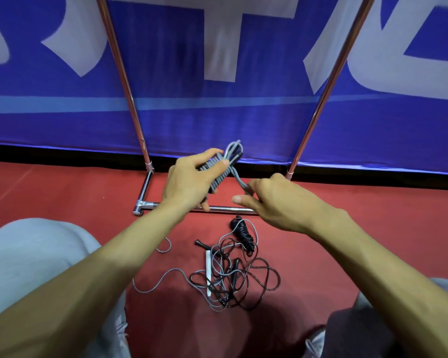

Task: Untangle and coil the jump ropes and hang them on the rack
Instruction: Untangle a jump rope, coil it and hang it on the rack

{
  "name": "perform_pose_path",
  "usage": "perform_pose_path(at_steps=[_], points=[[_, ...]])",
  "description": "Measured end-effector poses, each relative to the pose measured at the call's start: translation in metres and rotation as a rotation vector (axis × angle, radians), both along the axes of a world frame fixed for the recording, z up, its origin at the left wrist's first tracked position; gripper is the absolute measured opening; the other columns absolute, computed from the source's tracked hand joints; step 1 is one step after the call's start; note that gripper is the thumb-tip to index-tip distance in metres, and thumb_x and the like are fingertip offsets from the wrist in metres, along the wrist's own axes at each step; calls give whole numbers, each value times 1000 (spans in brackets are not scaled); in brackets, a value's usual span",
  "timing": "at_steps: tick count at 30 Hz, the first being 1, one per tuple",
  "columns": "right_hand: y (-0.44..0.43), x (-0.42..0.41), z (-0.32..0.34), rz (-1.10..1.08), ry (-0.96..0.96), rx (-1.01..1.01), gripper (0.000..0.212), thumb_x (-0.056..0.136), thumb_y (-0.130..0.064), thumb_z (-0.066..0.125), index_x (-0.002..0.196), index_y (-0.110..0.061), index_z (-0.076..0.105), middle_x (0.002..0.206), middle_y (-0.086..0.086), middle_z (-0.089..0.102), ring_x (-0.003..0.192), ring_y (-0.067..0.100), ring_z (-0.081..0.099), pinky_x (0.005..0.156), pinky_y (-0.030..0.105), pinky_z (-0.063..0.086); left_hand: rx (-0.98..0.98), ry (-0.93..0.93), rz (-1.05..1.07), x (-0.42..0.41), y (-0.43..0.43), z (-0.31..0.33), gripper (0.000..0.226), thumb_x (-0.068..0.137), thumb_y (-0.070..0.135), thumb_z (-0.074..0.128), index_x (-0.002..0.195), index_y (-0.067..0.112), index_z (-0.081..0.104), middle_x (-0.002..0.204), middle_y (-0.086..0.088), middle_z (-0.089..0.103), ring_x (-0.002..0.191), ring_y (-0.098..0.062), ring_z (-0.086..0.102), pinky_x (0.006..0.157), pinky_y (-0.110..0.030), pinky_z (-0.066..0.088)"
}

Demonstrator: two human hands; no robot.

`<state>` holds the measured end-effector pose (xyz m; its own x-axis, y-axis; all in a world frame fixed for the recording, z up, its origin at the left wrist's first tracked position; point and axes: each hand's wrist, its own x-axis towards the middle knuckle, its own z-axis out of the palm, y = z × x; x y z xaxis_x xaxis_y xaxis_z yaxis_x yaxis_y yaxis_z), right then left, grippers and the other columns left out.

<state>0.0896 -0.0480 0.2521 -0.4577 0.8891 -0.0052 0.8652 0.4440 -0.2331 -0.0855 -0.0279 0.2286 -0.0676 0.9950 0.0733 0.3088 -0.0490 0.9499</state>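
My left hand grips a bundled grey jump rope, its loops sticking out above my fingers. My right hand pinches a strand of that same grey rope, stretched taut from the bundle. On the red floor below lies a tangle of ropes: dark thin cord, grey cord, a white handle and black handles. A wound black rope lies at the tangle's far end. The chrome rack stands just beyond my hands, its base bar on the floor.
A blue banner with white lettering hangs right behind the rack. The rack's second upright leans up to the right. My knees in grey trousers flank the tangle on both sides. Red floor stretches left and right.
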Motion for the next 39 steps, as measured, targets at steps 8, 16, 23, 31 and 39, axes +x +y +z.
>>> perform_pose_path(at_steps=[8,16,23,31,39], points=[[0,21,13,201,-270,350,56,92,-61,20,88,-18,56,87,-1,62,81,28,61,58,35,40,191,767,-262,7,-4,-14,30,86,64,53,114,53,55,61,4,56,64,-23,61,64,-33,50],[15,33,10,42,83,67,50,96,-52,33,79,-16,63,78,1,68,75,20,62,73,42,51,307,888,-391,6,-5,-7,47,84,68,52,129,64,41,64,-4,54,64,-23,48,58,-32,37],[21,32,6,60,309,-55,27,93,-35,58,70,-21,56,55,-8,47,52,7,42,53,16,32,210,673,-503,6,-11,2,47,67,75,62,109,56,65,55,-2,54,48,-14,42,54,-24,37],[21,27,-9,-74,409,122,39,101,-42,37,72,-16,43,58,-7,41,59,18,42,58,34,38,84,-21,-519,13,-19,7,37,71,48,79,104,34,76,53,-3,62,37,-27,49,39,-31,47],[14,23,-22,-292,18,304,32,101,-31,32,80,-16,51,69,2,49,76,38,56,64,41,47,118,518,-418,10,-14,-7,39,84,73,47,96,40,64,65,1,66,59,-21,66,65,-44,56]])
